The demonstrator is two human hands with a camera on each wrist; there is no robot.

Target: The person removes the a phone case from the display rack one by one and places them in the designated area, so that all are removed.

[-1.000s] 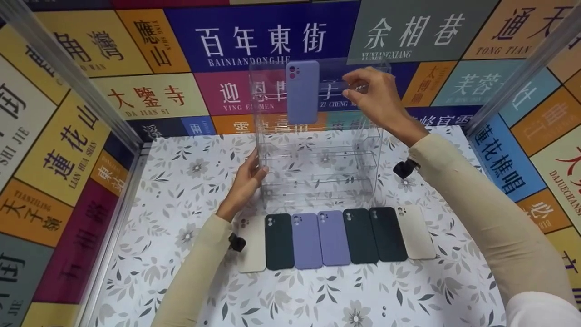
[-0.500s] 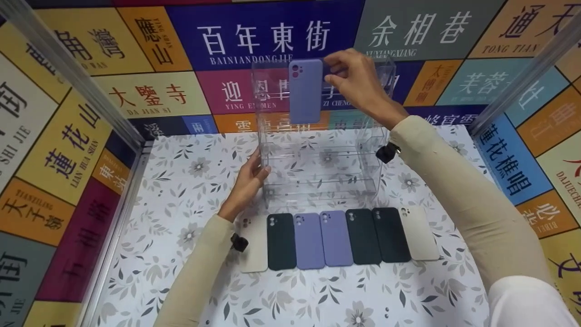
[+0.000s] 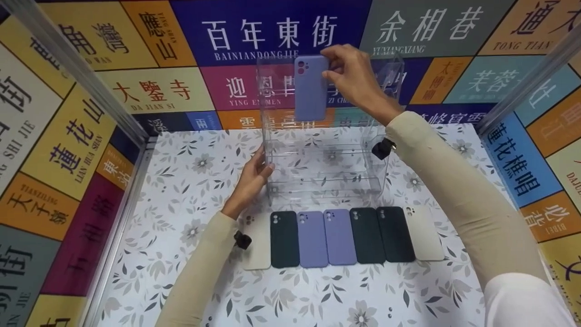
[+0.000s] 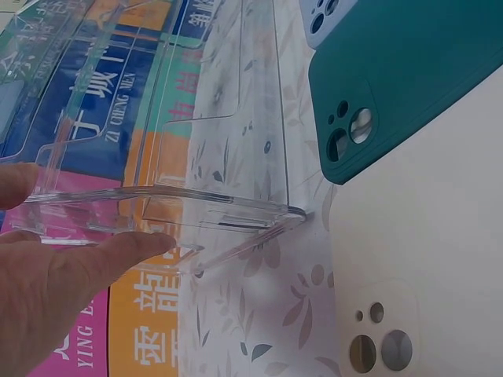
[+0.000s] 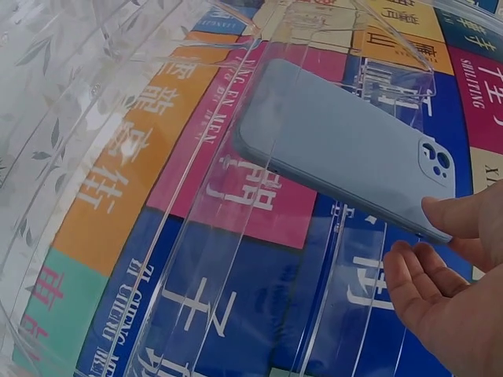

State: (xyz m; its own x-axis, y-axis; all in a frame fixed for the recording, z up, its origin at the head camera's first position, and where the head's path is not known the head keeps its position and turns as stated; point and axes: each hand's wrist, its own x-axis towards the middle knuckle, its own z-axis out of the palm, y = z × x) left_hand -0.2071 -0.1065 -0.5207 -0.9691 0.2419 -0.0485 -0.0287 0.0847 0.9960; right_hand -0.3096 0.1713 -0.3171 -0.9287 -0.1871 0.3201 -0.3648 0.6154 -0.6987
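A clear stepped display rack [image 3: 317, 185] stands at the back of the table. On its top tier a purple phone case [image 3: 310, 88] leans upright, camera holes at the upper left. My right hand [image 3: 352, 72] pinches this case by its upper right corner; in the right wrist view the thumb [image 5: 452, 216] lies on the case's back, with the other fingers below its edge. At the rack's left side, my left hand [image 3: 249, 181] grips the clear side panel [image 4: 165, 192] between thumb and fingers, as the left wrist view shows.
In front of the rack lies a row of phone cases: white ones at both ends [image 3: 424, 234], dark green ones [image 3: 285, 238], a black one [image 3: 396, 234] and two purple ones [image 3: 313, 238]. Sign-printed walls enclose the flower-patterned table [image 3: 290, 299] at the back and sides.
My right hand has moved left from beside the purple phone case and now pinches its upper corner. My left hand stays on the rack's side.
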